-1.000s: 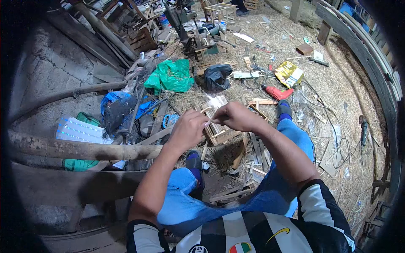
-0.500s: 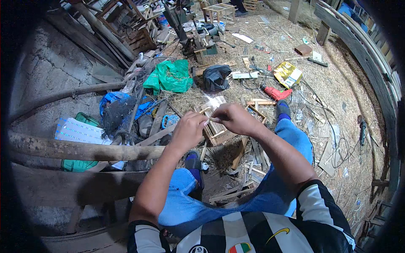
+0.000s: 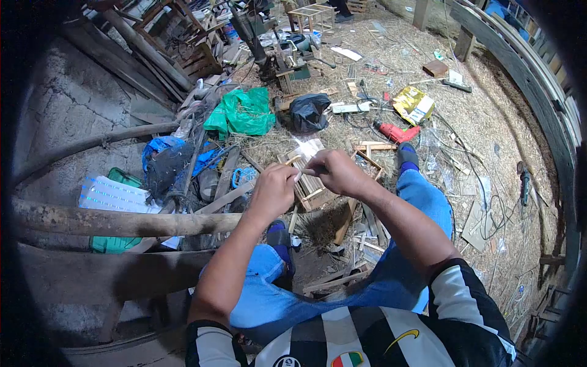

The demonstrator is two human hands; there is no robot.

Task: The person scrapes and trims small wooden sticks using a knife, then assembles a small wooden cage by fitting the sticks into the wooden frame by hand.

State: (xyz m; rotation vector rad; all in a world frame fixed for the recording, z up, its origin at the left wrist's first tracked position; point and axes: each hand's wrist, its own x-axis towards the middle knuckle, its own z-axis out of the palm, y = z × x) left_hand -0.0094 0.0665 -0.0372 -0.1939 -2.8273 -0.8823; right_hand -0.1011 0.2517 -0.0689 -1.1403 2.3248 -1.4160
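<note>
My left hand (image 3: pixel 275 186) and my right hand (image 3: pixel 333 171) meet in front of me, their fingers pinched close together. A thin pale strip (image 3: pixel 293 160) sticks up from my left fingers. Whatever my right fingertips pinch is too small to make out. Beneath and beyond my hands, a small slatted wooden piece (image 3: pixel 318 199) sits near the floor, partly hidden by them.
A red power drill (image 3: pixel 396 131) lies by my right foot, near a yellow bag (image 3: pixel 414 105). Farther off are a green plastic bag (image 3: pixel 243 112) and a black bag (image 3: pixel 309 112). A wooden pole (image 3: pixel 122 219) crosses at left. Wood scraps (image 3: pixel 336 280) lie between my feet.
The view has shifted slightly. My hands remain together, with small finger movements, and the pale strip shows a little more clearly above my left fingers.
</note>
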